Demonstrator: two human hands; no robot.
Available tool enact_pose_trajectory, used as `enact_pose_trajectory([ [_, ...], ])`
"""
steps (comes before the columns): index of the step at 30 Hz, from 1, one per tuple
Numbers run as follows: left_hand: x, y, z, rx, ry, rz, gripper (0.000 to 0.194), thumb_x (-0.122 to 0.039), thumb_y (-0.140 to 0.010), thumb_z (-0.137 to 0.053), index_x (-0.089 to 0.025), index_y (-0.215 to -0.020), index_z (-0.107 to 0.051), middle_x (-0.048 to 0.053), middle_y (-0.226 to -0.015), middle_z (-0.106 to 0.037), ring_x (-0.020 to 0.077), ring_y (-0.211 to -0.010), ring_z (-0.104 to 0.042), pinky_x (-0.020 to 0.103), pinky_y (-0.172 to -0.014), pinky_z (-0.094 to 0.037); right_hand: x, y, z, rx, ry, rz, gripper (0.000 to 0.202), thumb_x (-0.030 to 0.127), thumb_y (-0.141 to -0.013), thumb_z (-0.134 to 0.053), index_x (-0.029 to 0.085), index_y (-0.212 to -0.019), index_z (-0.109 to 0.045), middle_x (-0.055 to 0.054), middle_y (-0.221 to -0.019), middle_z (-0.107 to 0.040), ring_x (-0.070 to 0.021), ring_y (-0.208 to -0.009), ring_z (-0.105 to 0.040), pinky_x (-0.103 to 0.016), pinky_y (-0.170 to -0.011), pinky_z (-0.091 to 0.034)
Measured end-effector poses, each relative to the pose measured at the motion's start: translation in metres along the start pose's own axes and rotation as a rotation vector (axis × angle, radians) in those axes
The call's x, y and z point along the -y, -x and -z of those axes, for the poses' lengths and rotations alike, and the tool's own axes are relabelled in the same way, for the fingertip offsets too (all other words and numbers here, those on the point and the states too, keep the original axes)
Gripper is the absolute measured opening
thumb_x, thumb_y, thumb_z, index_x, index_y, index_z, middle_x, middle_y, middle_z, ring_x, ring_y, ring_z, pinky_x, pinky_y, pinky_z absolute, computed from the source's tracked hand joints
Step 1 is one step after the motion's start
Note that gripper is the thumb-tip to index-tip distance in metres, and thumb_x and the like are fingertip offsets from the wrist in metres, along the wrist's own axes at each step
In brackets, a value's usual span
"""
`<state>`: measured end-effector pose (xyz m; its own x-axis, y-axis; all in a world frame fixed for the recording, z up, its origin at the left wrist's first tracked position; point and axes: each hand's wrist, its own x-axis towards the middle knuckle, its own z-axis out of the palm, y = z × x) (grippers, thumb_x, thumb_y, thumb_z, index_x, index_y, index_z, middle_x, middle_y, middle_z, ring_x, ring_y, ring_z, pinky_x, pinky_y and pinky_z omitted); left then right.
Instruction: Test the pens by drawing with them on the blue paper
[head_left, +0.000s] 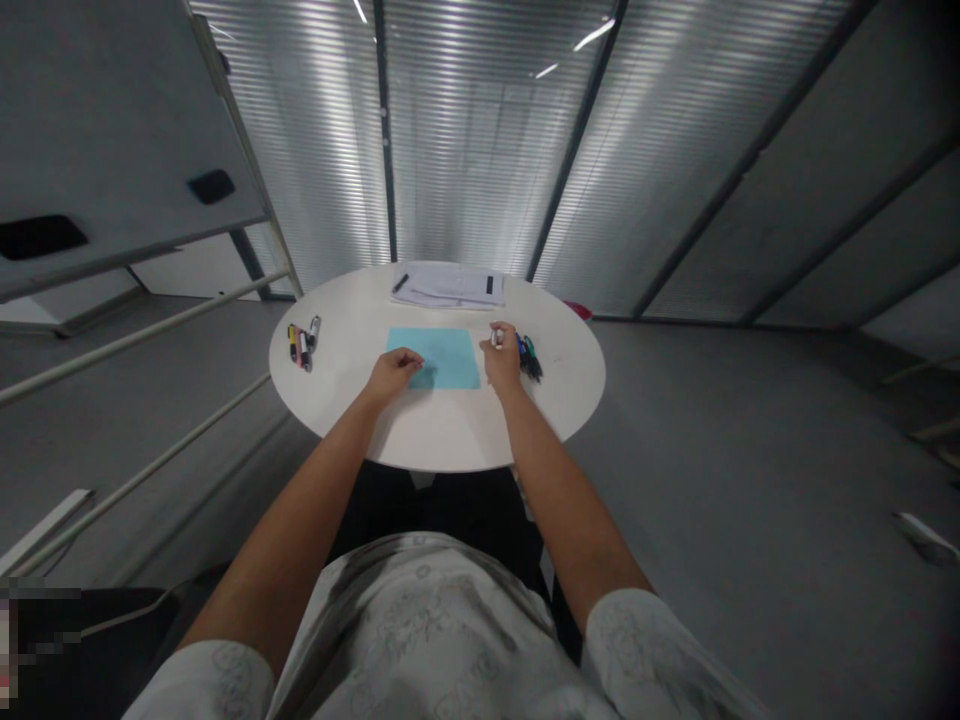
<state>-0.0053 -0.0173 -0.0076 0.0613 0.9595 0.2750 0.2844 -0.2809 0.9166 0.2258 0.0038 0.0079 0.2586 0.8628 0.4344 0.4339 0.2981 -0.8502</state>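
A light blue sheet of paper [454, 352] lies flat on the white round table [352, 300]. My left hand [394, 374] is over the sheet's left part, its thumb and fingertips pinched together. Whatever may be between those fingertips is too small to make out. Just right of the sheet, my right hand [502, 362] is closed around a whitish marker [494, 338], of which only a short part shows. Close beside that hand lies a bunch of dark pens [531, 360], including green and blue ones, partly hidden by the fingers.
Several markers [302, 347] lie at the table's left side. Toward the far edge is a stack of white papers [450, 287] with a dark pen [400, 283] on it. A whiteboard frame [247, 150] stands at the left, and window blinds [480, 130] hang behind the table.
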Motion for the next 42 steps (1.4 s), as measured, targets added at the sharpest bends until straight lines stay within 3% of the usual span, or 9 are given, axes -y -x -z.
enact_pose_trajectory([
  [4, -0.002, 0.001, 0.001, -0.002, -0.006, -0.007, 0.018, -0.028, -0.07, -0.062, -0.016, -0.081, -0.069, 0.004, -0.071, -0.066, 0.0155, -0.066, -0.057, 0.03, -0.064, -0.043, 0.003, 0.005, 0.01, -0.026, 0.379, 0.092, 0.057, 0.007, -0.073, -0.046, 0.019, -0.127, -0.06, -0.012, -0.123, -0.052, -0.0223, -0.114, -0.052, -0.036, -0.098, -0.043],
  [10, 0.0, 0.001, 0.001, 0.002, -0.01, -0.028, 0.019, -0.03, -0.071, -0.062, -0.016, -0.081, -0.069, 0.004, -0.071, -0.065, 0.0154, -0.066, -0.056, 0.031, -0.065, -0.043, 0.005, 0.013, 0.014, 0.073, 0.695, 0.076, 0.053, 0.006, -0.079, -0.044, 0.016, -0.128, -0.063, -0.018, -0.139, -0.044, -0.0285, -0.123, -0.046, -0.042, -0.1, -0.039],
  [18, -0.004, 0.001, 0.001, -0.001, -0.028, -0.02, 0.015, -0.027, -0.07, -0.062, -0.016, -0.078, -0.069, 0.003, -0.072, -0.066, 0.0156, -0.068, -0.057, 0.03, -0.067, -0.044, 0.007, 0.017, 0.016, 0.067, 0.795, 0.022, 0.033, 0.01, -0.085, -0.045, 0.014, -0.102, -0.073, -0.018, -0.117, -0.058, -0.029, -0.111, -0.049, -0.042, -0.09, -0.04],
  [22, -0.01, 0.002, 0.002, 0.0, -0.034, -0.011, 0.012, -0.024, -0.071, -0.061, -0.016, -0.078, -0.069, 0.005, -0.076, -0.068, 0.0158, -0.072, -0.058, 0.03, -0.071, -0.045, 0.017, 0.017, 0.015, 0.02, 0.732, 0.166, 0.03, 0.01, -0.083, -0.046, 0.017, -0.097, -0.072, -0.014, -0.107, -0.061, -0.0272, -0.108, -0.049, -0.042, -0.094, -0.037],
  [24, -0.01, 0.002, 0.002, 0.003, -0.043, -0.003, 0.012, -0.023, -0.071, -0.061, -0.016, -0.078, -0.069, 0.005, -0.075, -0.068, 0.0149, -0.07, -0.058, 0.029, -0.069, -0.044, 0.021, 0.019, 0.009, 0.092, 0.674, 0.281, 0.029, 0.01, -0.083, -0.046, 0.018, -0.095, -0.071, -0.012, -0.104, -0.062, -0.0245, -0.106, -0.05, -0.039, -0.096, -0.037],
  [28, -0.006, 0.001, 0.001, -0.003, -0.054, 0.017, 0.015, -0.026, -0.071, -0.061, -0.017, -0.079, -0.07, 0.003, -0.072, -0.066, 0.0142, -0.066, -0.056, 0.027, -0.064, -0.042, 0.02, 0.027, -0.007, 0.433, 0.619, 0.341, 0.027, 0.013, -0.085, -0.049, 0.022, -0.099, -0.071, -0.006, -0.099, -0.065, -0.0196, -0.095, -0.055, -0.032, -0.089, -0.042],
  [33, -0.008, -0.002, 0.0, -0.086, -0.061, 0.019, 0.02, -0.029, -0.072, -0.059, -0.016, -0.084, -0.069, 0.004, -0.076, -0.067, 0.0159, -0.07, -0.058, 0.028, -0.068, -0.044, 0.01, 0.026, -0.015, 0.491, 0.59, 0.269, 0.028, 0.013, -0.087, -0.05, 0.022, -0.098, -0.073, -0.005, -0.101, -0.067, -0.0168, -0.095, -0.057, -0.028, -0.09, -0.042],
  [38, -0.032, -0.013, 0.027, -0.18, -0.534, 0.039, 0.033, -0.023, -0.075, -0.051, -0.015, -0.099, -0.071, 0.012, -0.097, -0.069, 0.0252, -0.092, -0.062, 0.037, -0.087, -0.045, 0.008, 0.023, -0.014, 0.487, 0.558, 0.242, 0.028, 0.013, -0.086, -0.051, 0.022, -0.098, -0.074, -0.005, -0.098, -0.068, -0.0165, -0.092, -0.059, -0.028, -0.088, -0.044],
  [42, -0.045, -0.021, 0.067, -0.249, -1.018, 0.177, 0.046, -0.027, -0.075, -0.052, -0.006, -0.113, -0.067, 0.026, -0.124, -0.057, 0.0417, -0.121, -0.046, 0.051, -0.099, -0.035, 0.01, 0.024, -0.013, 0.498, 0.552, 0.236, 0.027, 0.013, -0.087, -0.051, 0.022, -0.097, -0.075, -0.005, -0.1, -0.069, -0.0166, -0.093, -0.06, -0.028, -0.09, -0.044],
])
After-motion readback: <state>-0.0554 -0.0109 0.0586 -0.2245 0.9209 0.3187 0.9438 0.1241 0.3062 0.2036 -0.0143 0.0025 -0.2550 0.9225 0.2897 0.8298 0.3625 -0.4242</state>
